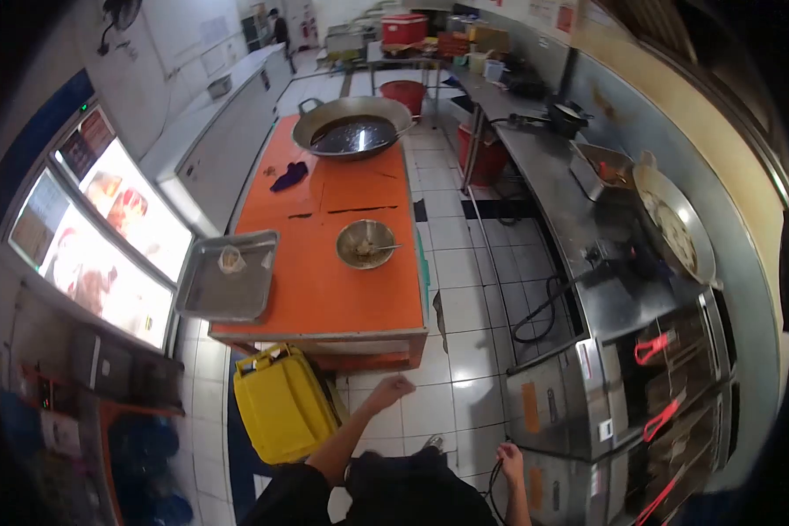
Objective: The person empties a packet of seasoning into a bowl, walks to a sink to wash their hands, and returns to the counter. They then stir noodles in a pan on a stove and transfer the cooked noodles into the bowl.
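Note:
My left hand [389,393] is held out over the tiled floor, just short of the front edge of the orange table [342,302]. Its fingers are curled closed, and nothing shows in them. Lower on the right, my right hand [511,459] hangs near the steel fryer cabinets, its fingers closed around a thin black cable [493,485] that runs down beside my leg. A metal bowl [353,262] holding some food and a spoon stands on the table. A grey metal tray [223,298] with a small plastic bag [231,260] lies at the table's left corner.
A yellow bin [280,408] stands against the table's front left. At the table's far end sits a large wok [355,110] of dark liquid, near a purple cloth [289,176]. Along the right run a steel counter [552,188], another wok [675,223] and red-handled baskets [655,347]. A lit display fridge [105,237] is left.

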`<state>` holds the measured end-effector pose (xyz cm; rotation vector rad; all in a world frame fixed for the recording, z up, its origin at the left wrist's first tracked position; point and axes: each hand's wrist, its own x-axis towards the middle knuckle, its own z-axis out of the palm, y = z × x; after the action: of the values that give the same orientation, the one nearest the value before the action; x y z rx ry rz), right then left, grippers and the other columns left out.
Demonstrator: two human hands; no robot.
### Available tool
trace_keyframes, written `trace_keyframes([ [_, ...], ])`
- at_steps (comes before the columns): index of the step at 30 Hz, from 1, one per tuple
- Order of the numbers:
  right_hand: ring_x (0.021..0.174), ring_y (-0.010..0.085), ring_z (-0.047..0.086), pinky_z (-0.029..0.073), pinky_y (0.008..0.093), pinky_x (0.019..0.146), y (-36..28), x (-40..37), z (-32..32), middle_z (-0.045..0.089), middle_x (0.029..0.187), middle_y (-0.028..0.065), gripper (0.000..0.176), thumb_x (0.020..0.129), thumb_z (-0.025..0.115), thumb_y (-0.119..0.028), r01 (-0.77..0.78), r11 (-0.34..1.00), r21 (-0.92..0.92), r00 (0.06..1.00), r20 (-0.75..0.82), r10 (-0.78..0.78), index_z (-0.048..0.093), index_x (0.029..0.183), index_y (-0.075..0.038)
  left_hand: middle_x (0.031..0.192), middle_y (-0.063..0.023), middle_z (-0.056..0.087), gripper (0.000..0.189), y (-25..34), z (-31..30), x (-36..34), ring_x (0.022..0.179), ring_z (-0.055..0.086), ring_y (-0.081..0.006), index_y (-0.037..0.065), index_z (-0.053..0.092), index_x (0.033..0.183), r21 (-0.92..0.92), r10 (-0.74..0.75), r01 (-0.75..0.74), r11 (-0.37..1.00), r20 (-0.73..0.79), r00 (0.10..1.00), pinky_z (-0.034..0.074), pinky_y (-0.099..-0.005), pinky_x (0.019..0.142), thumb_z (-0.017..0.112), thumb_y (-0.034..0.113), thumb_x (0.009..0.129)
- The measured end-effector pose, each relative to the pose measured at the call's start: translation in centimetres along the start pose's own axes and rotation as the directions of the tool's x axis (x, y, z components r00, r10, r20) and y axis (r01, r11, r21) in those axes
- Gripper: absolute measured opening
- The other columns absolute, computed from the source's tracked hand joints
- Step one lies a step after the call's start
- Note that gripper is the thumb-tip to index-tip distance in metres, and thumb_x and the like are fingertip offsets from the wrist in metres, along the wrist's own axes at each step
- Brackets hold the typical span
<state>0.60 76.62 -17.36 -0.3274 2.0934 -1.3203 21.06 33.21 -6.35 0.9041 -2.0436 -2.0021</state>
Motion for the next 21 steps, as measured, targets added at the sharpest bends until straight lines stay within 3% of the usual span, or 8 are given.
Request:
trace_keyframes([
  [5, 0.076, 0.012, 0.058, 0.049, 0.0259, 0.067, -9.9, 12.4, -0.6, 0.062, 0.087, 0.004, 0.019, 0.086, 0.064, -0.011, 0.051, 0.998, -0.043, 0.986, 0.162, -0.044, 0.059, 0.102, -0.001, 0.112, -0.0048, 0.058, 0.054, 9.8, -1.9, 7.3, 0.092, 0.058, -0.0156, 0.013, 0.036, 0.139, -0.592, 0.129, -0.154, 0.791, -0.085, 0.988, 0.048, -0.0307, 0.075, 0.059, 0.021, 0.091],
  [9, 0.08, 0.0115, 0.058, 0.049, 0.0264, 0.069, -20.4, 21.6, 3.2, 0.062, 0.088, 0.0035, 0.02, 0.087, 0.063, -0.012, 0.038, 0.999, -0.008, 0.947, 0.32, -0.033, 0.06, 0.104, -0.001, 0.098, -0.0054, 0.056, 0.05, 10.3, -8.2, 16.4, 0.087, 0.058, -0.0206, 0.01, 0.036, 0.136, -0.726, -0.258, -0.366, 0.583, -0.592, 0.763, 0.05, -0.0337, 0.073, 0.057, 0.024, 0.092],
  [14, 0.083, 0.0128, 0.059, 0.049, 0.027, 0.074, -29.5, 35.1, 7.8, 0.064, 0.091, 0.0043, 0.019, 0.088, 0.061, -0.01, 0.131, 0.985, -0.112, 0.856, 0.513, -0.055, 0.061, 0.105, -0.001, 0.119, -0.0143, 0.049, 0.039, 5.3, -19.1, 23.1, 0.105, 0.055, -0.0262, 0.004, 0.039, 0.123, -0.534, -0.292, -0.358, 0.766, -0.785, 0.546, 0.049, -0.0416, 0.086, 0.054, 0.026, 0.094],
  [15, 0.085, 0.013, 0.06, 0.049, 0.0277, 0.075, -30.4, 38.3, 8.0, 0.065, 0.093, 0.0059, 0.02, 0.088, 0.061, -0.012, 0.22, 0.949, -0.225, 0.842, 0.535, -0.068, 0.061, 0.104, 0.0, 0.088, -0.0051, 0.057, 0.03, 7.6, -18.0, 23.5, 0.082, 0.06, -0.0165, 0.003, 0.056, 0.101, -0.43, -0.25, -0.501, 0.752, -0.888, 0.386, 0.053, -0.0329, 0.071, 0.056, 0.032, 0.092],
  [17, 0.087, 0.0211, 0.064, 0.049, 0.0342, 0.078, -33.3, 42.1, 8.2, 0.068, 0.097, 0.0131, 0.033, 0.085, 0.065, -0.027, 0.298, 0.902, -0.313, 0.879, 0.459, -0.131, 0.064, 0.108, -0.003, 0.109, -0.0086, 0.06, 0.04, 6.3, -21.5, 24.1, 0.096, 0.061, -0.0188, 0.001, 0.051, 0.118, -0.601, -0.191, -0.389, 0.698, -0.68, 0.708, 0.054, -0.0356, 0.078, 0.058, 0.03, 0.092],
  [18, 0.089, 0.0224, 0.064, 0.05, 0.0349, 0.08, -37.8, 43.0, 8.5, 0.068, 0.098, 0.0138, 0.034, 0.085, 0.065, -0.027, 0.235, 0.913, -0.334, 0.901, 0.428, -0.076, 0.064, 0.109, -0.003, 0.111, -0.0101, 0.059, 0.04, 8.1, -21.6, 24.3, 0.096, 0.062, -0.0207, 0.0, 0.048, 0.12, -0.432, -0.232, -0.121, 0.893, -0.676, 0.699, 0.054, -0.0363, 0.079, 0.058, 0.026, 0.092],
  [19, 0.09, 0.0217, 0.064, 0.049, 0.0347, 0.081, -37.2, 46.2, 9.1, 0.068, 0.098, 0.0131, 0.036, 0.085, 0.065, -0.029, 0.21, 0.939, -0.273, 0.89, 0.452, -0.067, 0.063, 0.109, -0.002, 0.115, -0.0122, 0.055, 0.044, 12.1, -20.8, 24.3, 0.098, 0.061, -0.0236, -0.001, 0.043, 0.124, -0.616, -0.328, -0.205, 0.761, -0.637, 0.698, 0.055, -0.0372, 0.081, 0.06, 0.023, 0.09],
  [21, 0.092, 0.0213, 0.064, 0.049, 0.0344, 0.082, -44.6, 48.4, 9.1, 0.068, 0.099, 0.012, 0.035, 0.087, 0.064, -0.029, 0.13, 0.968, -0.213, 0.888, 0.459, -0.018, 0.063, 0.109, -0.002, 0.121, -0.0128, 0.048, 0.054, 15.1, -20.3, 26.2, 0.106, 0.058, -0.027, 0.001, 0.034, 0.13, -0.599, -0.473, 0.025, 0.8, -0.604, 0.641, 0.054, -0.0391, 0.086, 0.062, 0.019, 0.087],
])
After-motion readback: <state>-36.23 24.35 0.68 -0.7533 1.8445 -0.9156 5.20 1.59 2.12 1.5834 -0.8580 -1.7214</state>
